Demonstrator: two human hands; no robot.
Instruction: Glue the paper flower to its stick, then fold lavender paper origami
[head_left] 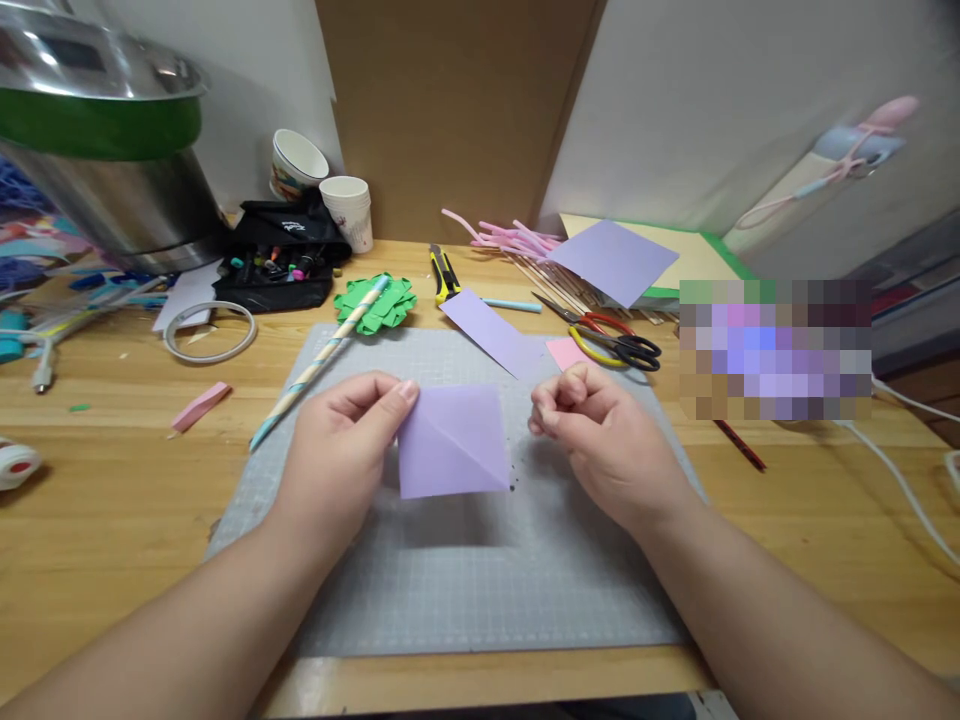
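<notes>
The left hand (341, 440) pinches the left edge of a purple paper square (454, 440) at the middle of the frame, thumb and fingers closed on it; the square lies on a grey cutting mat (465, 580) and shows a diagonal crease; the right hand (600, 430) hovers just right of the paper, fingers curled in loosely, holding nothing; above the mat sit a purple strip (491, 332), scissors (615, 340), a yellow knife (444, 275) and a green paper flower (379, 303); the wooden surface (112, 500) carries a tape ring (210, 330) at left.
</notes>
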